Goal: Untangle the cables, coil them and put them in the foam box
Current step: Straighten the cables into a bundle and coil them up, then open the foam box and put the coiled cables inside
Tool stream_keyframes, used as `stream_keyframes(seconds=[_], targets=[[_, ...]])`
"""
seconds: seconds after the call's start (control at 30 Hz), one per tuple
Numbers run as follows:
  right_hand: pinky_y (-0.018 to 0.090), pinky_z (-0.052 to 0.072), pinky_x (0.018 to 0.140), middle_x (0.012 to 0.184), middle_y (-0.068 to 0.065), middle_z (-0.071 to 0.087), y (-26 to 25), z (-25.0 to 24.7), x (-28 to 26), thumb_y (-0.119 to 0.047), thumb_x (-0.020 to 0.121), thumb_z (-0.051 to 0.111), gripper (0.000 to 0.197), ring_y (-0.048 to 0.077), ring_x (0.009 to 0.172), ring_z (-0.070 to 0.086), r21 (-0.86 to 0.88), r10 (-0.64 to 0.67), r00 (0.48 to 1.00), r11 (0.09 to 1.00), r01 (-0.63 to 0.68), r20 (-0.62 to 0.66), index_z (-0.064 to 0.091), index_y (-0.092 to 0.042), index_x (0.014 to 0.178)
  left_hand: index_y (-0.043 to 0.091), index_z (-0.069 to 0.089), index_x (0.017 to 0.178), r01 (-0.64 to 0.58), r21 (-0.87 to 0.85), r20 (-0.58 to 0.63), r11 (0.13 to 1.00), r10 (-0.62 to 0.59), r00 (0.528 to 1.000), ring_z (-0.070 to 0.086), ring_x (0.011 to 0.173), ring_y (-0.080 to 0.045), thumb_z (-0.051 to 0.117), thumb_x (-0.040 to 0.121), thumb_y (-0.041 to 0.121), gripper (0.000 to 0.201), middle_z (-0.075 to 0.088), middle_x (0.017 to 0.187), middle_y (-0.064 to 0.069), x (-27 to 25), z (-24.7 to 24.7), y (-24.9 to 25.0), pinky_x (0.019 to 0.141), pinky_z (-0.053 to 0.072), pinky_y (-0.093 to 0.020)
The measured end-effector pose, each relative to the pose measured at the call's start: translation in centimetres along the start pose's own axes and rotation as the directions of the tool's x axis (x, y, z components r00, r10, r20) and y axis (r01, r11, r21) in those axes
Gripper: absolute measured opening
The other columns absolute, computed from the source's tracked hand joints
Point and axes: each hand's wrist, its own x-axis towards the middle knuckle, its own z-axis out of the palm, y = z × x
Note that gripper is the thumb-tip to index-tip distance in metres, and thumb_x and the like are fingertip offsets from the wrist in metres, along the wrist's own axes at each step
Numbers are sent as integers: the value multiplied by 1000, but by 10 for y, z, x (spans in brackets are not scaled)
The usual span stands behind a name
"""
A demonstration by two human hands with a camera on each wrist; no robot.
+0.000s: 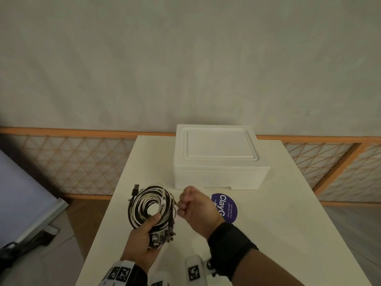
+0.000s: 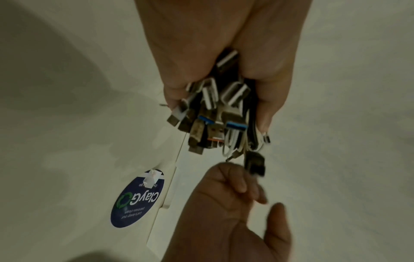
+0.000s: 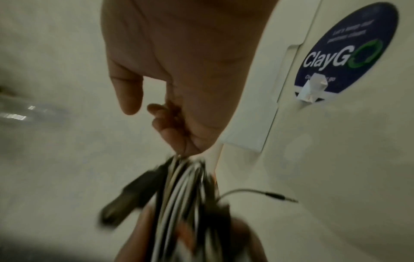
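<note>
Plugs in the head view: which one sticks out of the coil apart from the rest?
The black USB plug at the coil's upper left. It points up alone, while the other plugs cluster at the bottom by the left hand.

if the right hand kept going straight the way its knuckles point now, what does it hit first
Probably the cable coil held in the left hand: the right hand is fisted beside its right edge, pointing left at it. Depth is unclear; they may already touch.

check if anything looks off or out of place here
One thing: the foam box still has its lid on, though the cables are already coiled in the left hand. A small white scrap sits on the round sticker. Nothing looks spilled or damaged.
</note>
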Motion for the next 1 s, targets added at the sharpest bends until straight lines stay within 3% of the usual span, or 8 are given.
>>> stream_keyframes(seconds=[0.17,0.37,0.43,0.5,0.67,0.8,0.93,1.0], targets=[[37,48,86,89,6,50,-40,-68,63,-1,90,46,15,20,81,52,-60,-20,872,998,-11,-489,52,-11,81,-1,76,70,46,43,-87,998,-42,995,72,66,-34,58,81,3,21,72,82,-23,11,-7,-3,50,58,-39],[40,44,86,94,7,47,-52,-104,84,-7,77,60,12,24,86,46,78,51,837,997,-10,-545,57,-11,87,3,71,48,71,201,-170,977,-36,985,70,57,-25,96,45,11,26,70,65,-20,16,6,3,51,55,-29],[38,44,89,99,12,50,-48,-115,79,-6,81,57,2,25,94,50,118,49,844,993,17,-535,56,-7,82,0,75,65,90,209,-184,974,-51,982,68,82,-35,80,70,0,8,66,99,-34,14,8,7,75,52,-37],[36,46,85,90,13,49,-38,-125,72,-3,85,53,9,26,87,52,147,62,844,989,21,-533,52,-4,76,3,74,56,32,159,-201,987,1,980,68,69,-39,49,92,-10,46,68,90,-32,14,-6,4,61,58,-40],[35,48,75,80,13,49,4,-123,17,1,87,50,6,27,75,52,145,86,849,989,-12,-521,53,-4,84,-6,73,85,-35,58,-20,998,37,999,71,72,-38,62,69,-2,19,70,87,-28,-12,-9,2,55,58,-40],[41,48,84,78,15,53,29,-116,-39,4,86,47,13,30,78,53,167,129,828,985,-44,-546,55,-3,79,-3,74,80,-94,63,103,994,87,991,71,74,-35,58,71,-3,19,71,85,-25,-26,5,1,59,59,-39],[37,52,67,74,16,60,7,-89,-88,-4,88,54,4,30,67,61,-152,237,823,920,-361,-516,57,-1,87,-3,74,79,-160,130,144,979,141,979,71,74,-36,56,71,-3,19,70,83,-26,-31,21,-2,60,59,-40],[34,51,64,68,11,65,-15,-71,-98,-6,85,60,4,23,61,62,-558,-79,864,792,-248,-497,63,-4,82,-10,68,88,-203,241,163,949,166,972,68,69,-39,63,68,-3,22,67,81,-29,-32,29,-2,61,58,-45]])
